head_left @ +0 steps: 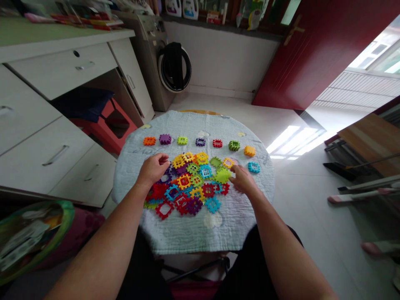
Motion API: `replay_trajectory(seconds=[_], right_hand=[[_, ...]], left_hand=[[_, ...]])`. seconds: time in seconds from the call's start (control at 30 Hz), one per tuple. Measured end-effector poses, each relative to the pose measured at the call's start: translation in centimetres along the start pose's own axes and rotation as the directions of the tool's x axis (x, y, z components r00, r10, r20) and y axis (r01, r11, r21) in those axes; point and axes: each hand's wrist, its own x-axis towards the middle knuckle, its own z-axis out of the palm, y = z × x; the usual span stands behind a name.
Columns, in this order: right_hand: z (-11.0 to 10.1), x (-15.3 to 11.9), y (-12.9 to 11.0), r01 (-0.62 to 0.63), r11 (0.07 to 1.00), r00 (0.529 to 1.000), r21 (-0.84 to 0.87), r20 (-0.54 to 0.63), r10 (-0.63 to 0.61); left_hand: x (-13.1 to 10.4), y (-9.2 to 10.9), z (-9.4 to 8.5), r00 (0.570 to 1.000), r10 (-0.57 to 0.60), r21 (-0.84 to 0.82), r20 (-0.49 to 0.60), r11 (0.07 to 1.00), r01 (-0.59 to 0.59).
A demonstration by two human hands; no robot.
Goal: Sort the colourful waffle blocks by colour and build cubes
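A heap of colourful plastic interlocking tiles (197,180), some solid and some with window-like openings, lies in the middle of a cloth-covered round table (231,221). At the heap's left side is my left hand (154,169), its fingers loosely bent and thumb apart, nothing seen in it. My right hand (244,179) is at the right edge, finger and thumb apart, close to a lime-green tile (223,175) and an orange window tile (228,163). Behind the heap runs a row of small stacks, among them an orange stack (149,141), a purple stack (165,139) and a green stack (234,145).
A blue stack (254,167) ends the row at the right. White drawers (59,152) and a red stool (117,125) stand to the left, with a full waste bin (67,233) nearer me. Beyond are a washing machine (150,46) and a red door (315,50).
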Motion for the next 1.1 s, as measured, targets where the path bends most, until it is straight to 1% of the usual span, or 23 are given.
replay_trajectory(seconds=[0.13, 0.2, 0.3, 0.4, 0.5, 0.53, 0.6, 0.67, 0.73, 0.8, 0.9, 1.0, 1.1], right_hand=[[0.3, -0.5, -1.7, 0.073, 0.997, 0.997, -0.027, 0.011, -0.073], [0.4, -0.6, -2.4, 0.119, 0.992, 0.992, -0.040, 0.043, -0.117], [0.7, -0.6, -3.2, 0.137, 0.990, 0.987, -0.042, 0.092, -0.133], [1.0, -0.6, -3.6, 0.140, 0.990, 0.987, -0.032, 0.078, -0.138], [0.8, -0.4, -3.3, 0.150, 0.988, 0.988, -0.031, 0.048, -0.149], [0.6, -0.3, -3.0, 0.131, 0.991, 0.991, -0.029, 0.026, -0.130], [-0.1, 0.0, -2.2, 0.036, 0.999, 0.998, -0.014, -0.053, -0.036], [-0.7, 0.3, -1.4, -0.096, 0.995, 0.985, 0.006, -0.144, 0.096], [-1.0, 0.4, -1.0, -0.176, 0.984, 0.969, 0.009, -0.172, 0.175], [-0.8, 0.4, -1.2, -0.181, 0.983, 0.976, -0.021, -0.130, 0.177], [0.4, 0.2, -2.4, -0.132, 0.987, 0.990, -0.089, -0.062, 0.126], [1.6, 0.1, -3.3, -0.121, 0.983, 0.992, -0.137, -0.032, 0.118], [2.1, 0.3, -3.3, -0.119, 0.983, 0.993, -0.138, -0.008, 0.119]], left_hand=[[0.0, 0.0, 0.0, 1.000, 0.001, 0.000, 0.001, 1.000, -0.001], [0.0, 0.0, 0.1, 1.000, 0.003, 0.004, -0.001, 1.000, -0.003], [0.0, -0.1, 0.1, 1.000, -0.002, 0.002, 0.000, 1.000, 0.002], [0.1, -0.2, 0.0, 1.000, -0.005, -0.002, 0.002, 1.000, 0.005], [0.1, -0.2, -0.1, 1.000, -0.002, -0.004, 0.004, 1.000, 0.002], [0.1, -0.2, -0.1, 1.000, -0.001, -0.006, 0.004, 1.000, 0.001], [0.1, -0.2, -0.1, 1.000, 0.000, -0.011, 0.002, 1.000, 0.000], [0.1, -0.2, 0.0, 1.000, 0.000, -0.015, 0.000, 1.000, 0.000], [0.1, -0.2, 0.0, 1.000, -0.001, -0.015, -0.001, 1.000, 0.001], [0.0, -0.2, 0.0, 1.000, -0.002, -0.016, -0.001, 1.000, 0.002], [0.0, -0.2, 0.0, 1.000, 0.002, -0.028, -0.002, 1.000, -0.002], [0.0, -0.3, 0.0, 1.000, 0.009, -0.046, -0.015, 0.999, -0.010], [-0.1, -0.3, 0.0, 1.000, 0.015, -0.062, -0.020, 0.998, -0.016]])
